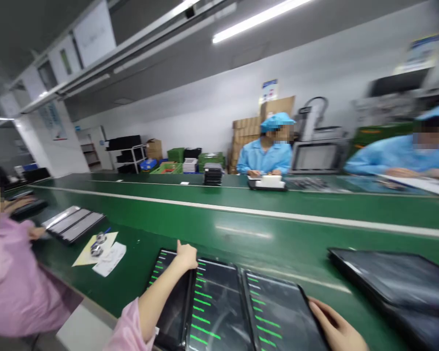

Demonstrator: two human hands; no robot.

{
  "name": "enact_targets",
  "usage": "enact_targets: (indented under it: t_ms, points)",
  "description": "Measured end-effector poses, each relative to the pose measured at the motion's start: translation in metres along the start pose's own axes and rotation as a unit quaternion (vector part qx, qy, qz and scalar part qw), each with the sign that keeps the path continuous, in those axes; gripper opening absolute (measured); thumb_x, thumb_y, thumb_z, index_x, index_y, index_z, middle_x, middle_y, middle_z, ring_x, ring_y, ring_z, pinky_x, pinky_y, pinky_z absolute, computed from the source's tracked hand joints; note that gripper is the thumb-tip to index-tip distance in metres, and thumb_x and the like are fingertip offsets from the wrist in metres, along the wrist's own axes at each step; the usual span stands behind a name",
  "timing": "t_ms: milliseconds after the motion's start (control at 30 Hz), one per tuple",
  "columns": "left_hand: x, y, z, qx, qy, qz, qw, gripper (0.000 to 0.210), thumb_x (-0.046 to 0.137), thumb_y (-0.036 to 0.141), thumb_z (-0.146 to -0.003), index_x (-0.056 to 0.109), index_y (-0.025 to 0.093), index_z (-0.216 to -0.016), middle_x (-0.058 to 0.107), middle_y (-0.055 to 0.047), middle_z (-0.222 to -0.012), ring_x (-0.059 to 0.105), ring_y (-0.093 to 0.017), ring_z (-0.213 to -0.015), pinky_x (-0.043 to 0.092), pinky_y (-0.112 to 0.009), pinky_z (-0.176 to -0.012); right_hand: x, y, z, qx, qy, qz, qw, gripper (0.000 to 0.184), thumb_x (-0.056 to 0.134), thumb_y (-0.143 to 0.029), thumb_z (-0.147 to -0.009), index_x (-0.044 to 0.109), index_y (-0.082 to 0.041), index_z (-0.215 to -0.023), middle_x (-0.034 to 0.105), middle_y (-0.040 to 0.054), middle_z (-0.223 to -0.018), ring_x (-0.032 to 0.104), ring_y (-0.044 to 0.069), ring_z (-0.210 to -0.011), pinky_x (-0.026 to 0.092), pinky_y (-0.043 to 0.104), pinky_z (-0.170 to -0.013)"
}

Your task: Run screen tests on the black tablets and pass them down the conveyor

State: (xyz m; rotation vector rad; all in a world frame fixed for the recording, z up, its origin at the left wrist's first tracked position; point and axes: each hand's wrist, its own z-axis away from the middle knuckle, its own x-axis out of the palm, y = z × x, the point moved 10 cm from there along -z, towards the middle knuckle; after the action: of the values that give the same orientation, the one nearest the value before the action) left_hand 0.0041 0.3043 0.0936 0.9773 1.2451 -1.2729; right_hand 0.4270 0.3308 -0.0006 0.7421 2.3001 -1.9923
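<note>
3 black glossy tablets with green text lines on their screens point(219, 307) lie side by side on the green tabletop point(241, 219), at its near edge. The left hand point(186, 256) rests loosely curled, gripping nothing, on the leftmost screen's top edge; the right hand point(334, 325) lies flat and open against the rightmost tablet's side. Done well, this calls for pressing frames rather than glass and keeping all 3 edges aligned.

Glossy glass tablets point(219, 302) (matt green belt point(278, 229))
</note>
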Motion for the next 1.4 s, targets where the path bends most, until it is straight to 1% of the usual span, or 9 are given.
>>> enact_targets:
  t_ms: [133, 400, 633, 733, 867, 967, 1100, 1233, 1400]
  points:
    - [0.000, -0.007, 0.003, -0.011, 0.025, 0.013, 1.000, 0.038, 0.056, 0.019, -0.081, 0.070, 0.019, -0.116, 0.070, -0.013, -0.116, 0.062, -0.028, -0.121, 0.016, -0.060, -0.123, 0.006, -0.010, 0.010, 0.035, -0.021, -0.072, 0.997, 0.067, 0.057, -0.076, -0.043, 0.073, -0.024, -0.082, 0.069, 0.0076, -0.099, 0.062, 0.038, -0.107, 0.048, 0.049, -0.102]
    - [0.003, -0.013, 0.004, -0.014, 0.063, 0.030, 0.997, 0.032, 0.051, 0.017, -0.083, 0.070, 0.020, -0.109, 0.072, -0.009, -0.108, 0.065, -0.025, -0.112, 0.010, -0.062, -0.123, 0.014, 0.001, 0.010, 0.009, -0.005, -0.115, 0.993, 0.073, 0.058, -0.075, -0.050, 0.069, -0.015, -0.090, 0.068, 0.0131, -0.098, 0.063, 0.033, -0.096, 0.049, 0.043, -0.093]
    - [-0.004, -0.013, -0.003, -0.036, 0.005, 0.016, 0.999, 0.046, 0.051, 0.009, -0.082, 0.058, 0.011, -0.128, 0.065, -0.021, -0.122, 0.060, -0.034, -0.122, 0.008, -0.077, -0.113, 0.020, 0.001, 0.013, -0.010, -0.003, -0.113, 0.994, 0.070, 0.058, -0.068, -0.059, 0.067, -0.010, -0.098, 0.066, 0.0154, -0.102, 0.060, 0.026, -0.093, 0.046, 0.034, -0.088]
    - [-0.012, 0.015, -0.010, 0.007, -0.001, 0.008, 1.000, 0.060, 0.042, 0.003, -0.084, 0.047, 0.012, -0.143, 0.061, -0.024, -0.129, 0.058, -0.035, -0.126, 0.006, -0.080, -0.109, 0.021, -0.001, 0.014, -0.010, -0.005, -0.115, 0.993, 0.064, 0.057, -0.061, -0.064, 0.066, -0.009, -0.099, 0.066, 0.0156, -0.101, 0.059, 0.024, -0.091, 0.045, 0.032, -0.086]
    - [-0.015, 0.095, -0.004, 0.187, 0.018, -0.001, 0.982, 0.068, 0.030, 0.004, -0.089, 0.039, 0.030, -0.151, 0.031, -0.014, -0.161, 0.034, -0.027, -0.149, 0.014, -0.064, -0.121, 0.021, -0.006, 0.016, -0.010, -0.005, -0.119, 0.993, 0.049, 0.058, -0.048, -0.072, 0.065, -0.008, -0.099, 0.066, 0.0139, -0.101, 0.059, 0.021, -0.091, 0.045, 0.030, -0.087]
    - [-0.005, 0.134, 0.011, 0.275, -0.017, -0.015, 0.961, 0.056, 0.033, 0.011, -0.091, 0.048, 0.021, -0.144, 0.037, -0.015, -0.157, 0.042, -0.028, -0.143, 0.017, -0.063, -0.121, 0.018, -0.010, 0.021, -0.012, 0.007, -0.111, 0.994, 0.038, 0.058, -0.039, -0.078, 0.066, -0.009, -0.098, 0.066, 0.0109, -0.101, 0.059, 0.020, -0.093, 0.045, 0.029, -0.089]
    - [-0.002, 0.144, 0.020, 0.332, -0.044, -0.046, 0.941, 0.054, 0.035, 0.015, -0.090, 0.050, 0.013, -0.142, 0.047, -0.019, -0.149, 0.052, -0.029, -0.135, 0.024, -0.060, -0.121, 0.017, -0.009, 0.025, -0.013, 0.021, -0.097, 0.995, 0.025, 0.058, -0.027, -0.082, 0.069, -0.010, -0.097, 0.067, 0.0063, -0.096, 0.060, 0.017, -0.090, 0.044, 0.025, -0.086]
    - [0.017, 0.136, 0.005, 0.350, -0.093, -0.084, 0.929, 0.065, 0.030, 0.015, -0.088, 0.042, 0.022, -0.152, 0.032, -0.010, -0.161, 0.018, -0.024, -0.155, 0.012, -0.062, -0.124, 0.019, 0.000, 0.020, -0.012, 0.029, -0.097, 0.995, 0.018, 0.060, -0.016, -0.084, 0.070, -0.010, -0.099, 0.067, 0.0040, -0.093, 0.059, 0.013, -0.085, 0.043, 0.021, -0.079]
    - [0.049, 0.129, -0.023, 0.362, -0.082, -0.141, 0.918, 0.065, 0.028, 0.023, -0.094, 0.035, 0.025, -0.158, 0.031, -0.006, -0.161, 0.019, -0.025, -0.154, 0.011, -0.062, -0.124, 0.021, 0.008, 0.020, -0.006, 0.042, -0.100, 0.994, 0.018, 0.063, -0.009, -0.086, 0.073, -0.010, -0.102, 0.066, 0.0025, -0.090, 0.057, 0.010, -0.080, 0.039, 0.016, -0.070]
